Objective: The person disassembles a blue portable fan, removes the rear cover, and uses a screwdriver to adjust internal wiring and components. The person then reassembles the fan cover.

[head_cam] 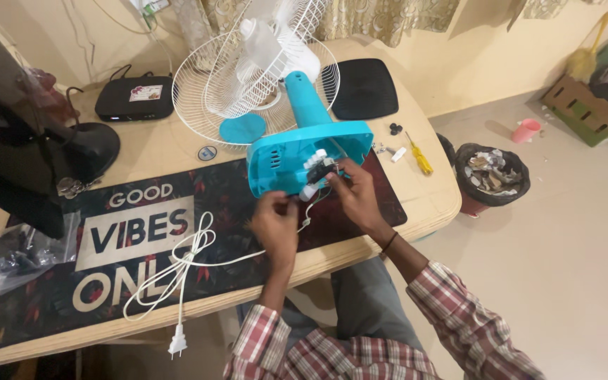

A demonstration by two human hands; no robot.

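Note:
A turquoise table fan lies on its side on the desk, its open base [297,158] facing me and its white grille [248,77] further back. My left hand [276,222] pinches the white wires just under the base. My right hand [355,193] grips a small black and white part among the wiring at the base's underside. The fan's white power cord [177,271] runs left from my hands in loose loops, and its plug hangs over the desk's front edge.
A dark desk mat with large letters [107,246] covers the desk. A yellow-handled screwdriver [420,158] and small screws lie at the right edge. A black box [134,97], a black stand [86,148] and a plastic bag [15,257] sit left. A waste bin [492,172] stands on the floor.

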